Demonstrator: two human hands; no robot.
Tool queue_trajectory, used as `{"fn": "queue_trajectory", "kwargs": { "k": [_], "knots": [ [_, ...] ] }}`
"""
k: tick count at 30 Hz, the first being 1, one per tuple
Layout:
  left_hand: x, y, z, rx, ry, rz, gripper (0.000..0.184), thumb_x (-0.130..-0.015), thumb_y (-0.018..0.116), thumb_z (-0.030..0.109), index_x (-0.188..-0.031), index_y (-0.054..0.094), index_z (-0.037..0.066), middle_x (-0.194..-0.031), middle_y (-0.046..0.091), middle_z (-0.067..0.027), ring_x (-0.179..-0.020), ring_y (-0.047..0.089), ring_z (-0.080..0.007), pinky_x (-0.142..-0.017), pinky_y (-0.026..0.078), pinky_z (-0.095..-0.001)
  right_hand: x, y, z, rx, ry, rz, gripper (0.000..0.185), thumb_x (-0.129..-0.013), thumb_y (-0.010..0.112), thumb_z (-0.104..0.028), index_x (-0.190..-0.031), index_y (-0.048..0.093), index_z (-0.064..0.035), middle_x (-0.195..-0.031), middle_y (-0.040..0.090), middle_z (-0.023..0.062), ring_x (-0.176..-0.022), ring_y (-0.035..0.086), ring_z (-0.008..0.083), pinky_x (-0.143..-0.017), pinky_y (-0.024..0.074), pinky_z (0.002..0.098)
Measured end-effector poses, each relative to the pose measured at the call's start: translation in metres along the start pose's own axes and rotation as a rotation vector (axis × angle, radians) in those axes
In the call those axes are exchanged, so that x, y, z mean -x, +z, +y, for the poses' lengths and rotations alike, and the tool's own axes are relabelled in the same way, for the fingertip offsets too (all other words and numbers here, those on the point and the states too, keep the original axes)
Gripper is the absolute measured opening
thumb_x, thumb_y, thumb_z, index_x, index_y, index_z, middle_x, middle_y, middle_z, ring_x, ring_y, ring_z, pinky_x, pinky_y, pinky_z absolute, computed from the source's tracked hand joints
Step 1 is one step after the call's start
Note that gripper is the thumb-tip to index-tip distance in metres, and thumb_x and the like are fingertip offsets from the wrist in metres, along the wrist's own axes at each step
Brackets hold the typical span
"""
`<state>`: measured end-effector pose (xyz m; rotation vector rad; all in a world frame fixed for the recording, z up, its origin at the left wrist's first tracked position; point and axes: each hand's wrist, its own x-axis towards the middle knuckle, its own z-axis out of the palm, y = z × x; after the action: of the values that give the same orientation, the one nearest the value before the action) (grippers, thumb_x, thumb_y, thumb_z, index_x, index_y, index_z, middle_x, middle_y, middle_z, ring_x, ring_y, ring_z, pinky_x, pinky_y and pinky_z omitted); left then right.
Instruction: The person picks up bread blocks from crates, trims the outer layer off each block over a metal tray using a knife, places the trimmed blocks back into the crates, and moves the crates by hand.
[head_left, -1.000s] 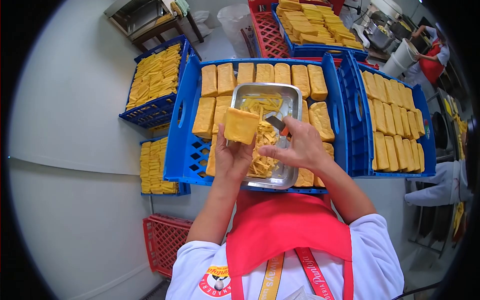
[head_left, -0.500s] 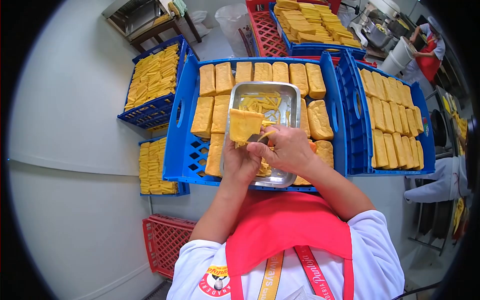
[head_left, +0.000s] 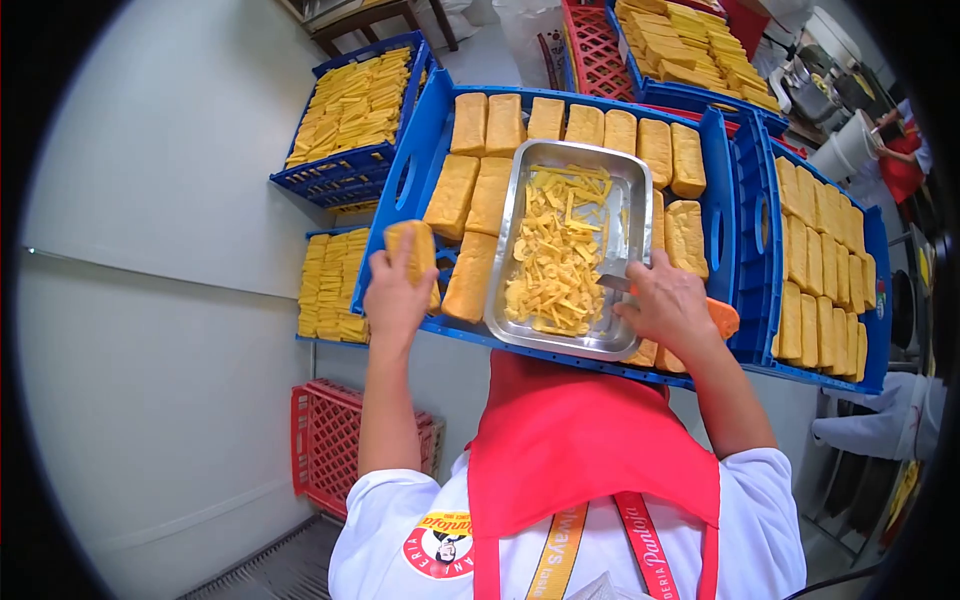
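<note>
Left grip point(head_left: 396, 300) on loaf point(head_left: 412, 248), seemingly fore-and-aft.

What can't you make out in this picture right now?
All in the head view:
Whatever is beneath the metal tray: hidden by the tray.
Part of the tray's floor: under yellow strips.
Middle of the knife handle: behind the right hand.
Co-worker's head: lost at the dark edge.
Print on the sack: too small.
</note>
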<state>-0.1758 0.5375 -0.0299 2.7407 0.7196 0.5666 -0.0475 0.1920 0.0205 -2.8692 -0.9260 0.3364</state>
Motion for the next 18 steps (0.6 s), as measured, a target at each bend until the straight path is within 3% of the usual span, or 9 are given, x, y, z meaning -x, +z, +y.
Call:
{"fn": "queue_trajectory", "kwargs": {
  "k": [2,4,6,7,9,12,14,16,18],
  "knots": [
    [0.006,0.019,-0.013,-0.076,-0.086,-0.373,0.068,-0.089,0.072,0.036,-0.150,0.047,0.023,-0.122,0.056,-0.0206,-0.102,0.063,-0.0413,-0.085,0.054,-0.0488,-0.001,-0.006,0.007,-0.017,-0.009,-0.025,0.033,-0.079,0.074,-0.028,-0.101,0.066,-0.0045,-0.102,0.065,0.0207,-0.089,0.070,0.0379,-0.077,0.0563,0.0467],
    [0.006,0.020,-0.007,-0.041,-0.089,-0.304,0.059,-0.089,0.072,0.039,-0.140,0.057,0.016,-0.119,0.058,-0.0201,-0.103,0.063,-0.0404,-0.085,0.054,-0.0483,-0.001,-0.005,0.019,-0.035,0.010,0.003,0.025,-0.080,0.069,-0.020,-0.098,0.065,-0.0035,-0.098,0.066,0.0224,-0.089,0.070,0.0396,-0.077,0.0554,0.0476],
    [0.005,0.019,0.006,-0.260,0.154,-0.008,0.061,-0.090,0.069,0.043,-0.139,0.057,0.008,-0.120,0.061,-0.0213,-0.108,0.062,-0.0404,-0.091,0.052,-0.0475,0.002,0.000,0.030,-0.001,0.005,0.039,0.020,-0.081,0.066,-0.015,-0.097,0.063,-0.0031,-0.090,0.068,0.0218,-0.087,0.069,0.0397,-0.076,0.0546,0.0483],
    [0.002,0.018,0.018,-0.259,0.145,-0.006,0.061,-0.090,0.069,0.043,-0.139,0.057,0.008,-0.120,0.061,-0.0213,-0.108,0.062,-0.0404,-0.091,0.052,-0.0475,0.003,0.000,0.033,0.005,0.029,0.000,0.020,-0.081,0.065,-0.015,-0.096,0.063,-0.0031,-0.088,0.069,0.0210,-0.086,0.069,0.0393,-0.076,0.0545,0.0482],
    [-0.001,0.020,0.043,0.108,0.102,-0.279,0.066,-0.090,0.069,0.046,-0.136,0.057,0.001,-0.121,0.062,-0.0229,-0.110,0.062,-0.0412,-0.092,0.051,-0.0480,0.008,0.001,0.038,0.014,0.049,-0.042,0.019,-0.081,0.065,-0.014,-0.096,0.064,-0.0030,-0.085,0.070,0.0202,-0.085,0.069,0.0389,-0.076,0.0544,0.0480],
    [0.002,0.034,0.056,-0.078,0.073,-0.379,0.065,-0.089,0.072,0.045,-0.132,0.058,-0.003,-0.117,0.063,-0.0230,-0.103,0.064,-0.0401,-0.089,0.053,-0.0485,0.016,-0.005,0.039,0.054,0.067,-0.057,0.019,-0.082,0.066,-0.017,-0.094,0.064,-0.0030,-0.080,0.070,0.0195,-0.082,0.070,0.0384,-0.075,0.0543,0.0480],
    [-0.005,0.034,0.052,-0.113,0.050,-0.363,0.072,-0.086,0.074,0.046,-0.132,0.055,-0.006,-0.117,0.063,-0.0234,-0.107,0.064,-0.0400,-0.091,0.053,-0.0477,0.025,-0.015,0.034,0.026,0.140,-0.108,0.027,-0.085,0.069,-0.028,-0.093,0.064,-0.0027,-0.081,0.070,0.0202,-0.083,0.070,0.0391,-0.075,0.0540,0.0487],
    [-0.017,0.029,0.048,-0.129,-0.146,-0.550,0.079,-0.081,0.078,0.047,-0.134,0.053,-0.006,-0.123,0.062,-0.0246,-0.114,0.062,-0.0392,-0.093,0.053,-0.0464,0.033,-0.017,0.039,-0.017,0.121,-0.063,0.032,-0.088,0.068,-0.033,-0.094,0.063,-0.0025,-0.081,0.070,0.0198,-0.083,0.069,0.0395,-0.075,0.0539,0.0490],
    [-0.018,0.020,0.040,-0.110,-0.121,-0.493,0.079,-0.079,0.079,0.043,-0.134,0.051,-0.006,-0.126,0.060,-0.0250,-0.115,0.062,-0.0391,-0.095,0.052,-0.0461,0.037,-0.015,0.040,-0.065,0.099,-0.014,0.037,-0.091,0.066,-0.039,-0.094,0.063,-0.0024,-0.081,0.070,0.0194,-0.084,0.069,0.0400,-0.075,0.0537,0.0492]
  ]
}}
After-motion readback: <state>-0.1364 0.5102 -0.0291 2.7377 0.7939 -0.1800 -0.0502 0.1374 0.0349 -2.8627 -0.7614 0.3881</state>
